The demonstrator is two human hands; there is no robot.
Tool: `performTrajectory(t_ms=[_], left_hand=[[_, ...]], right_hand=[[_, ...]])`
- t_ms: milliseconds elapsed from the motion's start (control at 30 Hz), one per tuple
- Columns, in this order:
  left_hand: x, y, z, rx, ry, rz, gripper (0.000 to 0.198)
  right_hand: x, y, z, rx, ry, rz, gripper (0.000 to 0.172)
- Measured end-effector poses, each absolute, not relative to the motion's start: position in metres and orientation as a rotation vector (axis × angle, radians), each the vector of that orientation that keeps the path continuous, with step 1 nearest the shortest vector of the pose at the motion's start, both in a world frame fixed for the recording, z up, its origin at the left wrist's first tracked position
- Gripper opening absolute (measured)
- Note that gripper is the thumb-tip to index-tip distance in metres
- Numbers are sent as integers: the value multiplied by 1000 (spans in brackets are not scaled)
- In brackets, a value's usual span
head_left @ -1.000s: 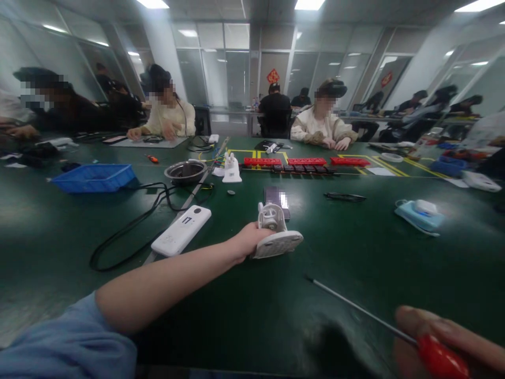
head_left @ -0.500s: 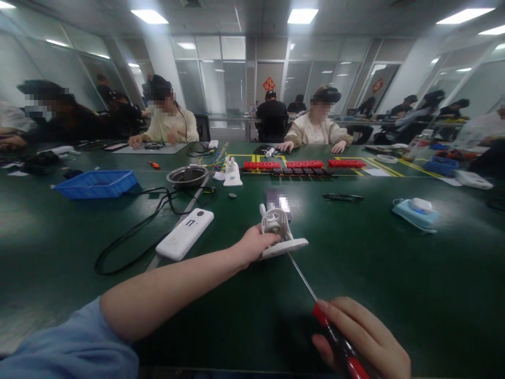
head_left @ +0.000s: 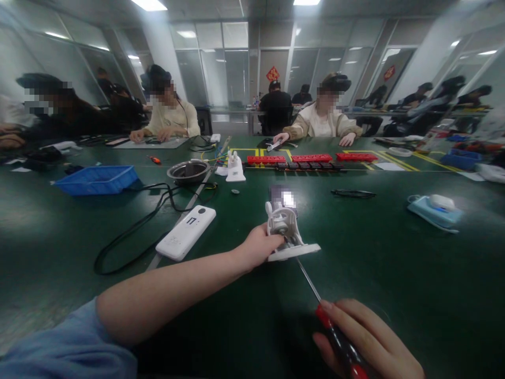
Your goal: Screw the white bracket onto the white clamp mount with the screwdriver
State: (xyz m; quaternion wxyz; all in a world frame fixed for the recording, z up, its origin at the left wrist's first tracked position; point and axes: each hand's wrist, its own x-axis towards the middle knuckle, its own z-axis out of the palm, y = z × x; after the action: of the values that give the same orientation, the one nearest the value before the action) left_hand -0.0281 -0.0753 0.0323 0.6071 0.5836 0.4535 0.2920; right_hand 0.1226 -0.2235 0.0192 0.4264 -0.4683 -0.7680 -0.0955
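Observation:
My left hand (head_left: 258, 247) grips a white plastic bracket (head_left: 287, 232) with a round flat base, holding it on the green table (head_left: 394, 273). My right hand (head_left: 369, 339) is closed around the red-and-black handle of a screwdriver (head_left: 335, 337). Its thin metal shaft runs up to the underside of the bracket's base. A dark phone-like object (head_left: 282, 197) lies just behind the bracket.
A white power bank (head_left: 186, 232) with a black cable (head_left: 130, 231) lies to the left. Farther off are a blue tray (head_left: 97, 179), a metal bowl (head_left: 188, 171), another white bracket (head_left: 235, 168), red strips (head_left: 311, 158) and a light blue pouch (head_left: 434, 208). Several people sit around the table.
My right hand brought the screwdriver in from the lower right until its tip reached the bracket's base. The left hand has tilted the bracket so its base now lies flatter.

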Motion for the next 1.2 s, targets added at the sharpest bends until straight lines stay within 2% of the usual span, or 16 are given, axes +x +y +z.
performTrajectory(t_ms=[667, 933, 1200], left_hand=[[-30, -74, 26, 1362, 962, 722, 31], [-29, -75, 28, 1341, 986, 726, 27], [-28, -75, 24, 1372, 950, 756, 29]], right_hand=[[118, -217, 21, -1187, -1861, -147, 26], [115, -219, 22, -1179, -1901, -247, 24], [107, -213, 21, -1173, -1647, -155, 19]])
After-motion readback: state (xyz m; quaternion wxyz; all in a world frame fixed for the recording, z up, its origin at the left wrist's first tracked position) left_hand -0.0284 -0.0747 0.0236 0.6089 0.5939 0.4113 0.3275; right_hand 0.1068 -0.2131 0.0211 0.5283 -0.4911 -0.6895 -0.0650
